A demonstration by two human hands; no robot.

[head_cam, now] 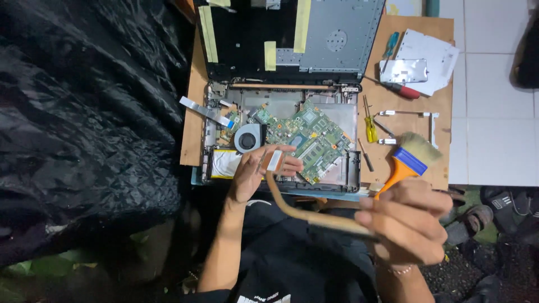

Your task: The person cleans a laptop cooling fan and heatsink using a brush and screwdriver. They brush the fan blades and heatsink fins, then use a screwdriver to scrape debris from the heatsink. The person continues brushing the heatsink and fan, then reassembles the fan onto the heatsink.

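Note:
My left hand point(259, 171) pinches the plate end of a curved copper heat pipe point(292, 210) above the front edge of an opened laptop point(281, 106). My right hand point(407, 221) grips the pipe's other end together with an orange-handled paintbrush point(412, 154), its blue ferrule and pale bristles pointing up and right. Below the pipe lie the green motherboard point(311, 137), tilted in the laptop's base, and a round black fan point(248, 138).
The laptop rests on a wooden board point(415, 101). On it to the right lie yellow point(369, 126), red point(401, 90) and teal point(389, 47) screwdrivers, a metal bracket point(412, 114) and white papers point(426, 53). Black plastic sheeting point(84, 112) fills the left. Sandals point(477, 216) lie lower right.

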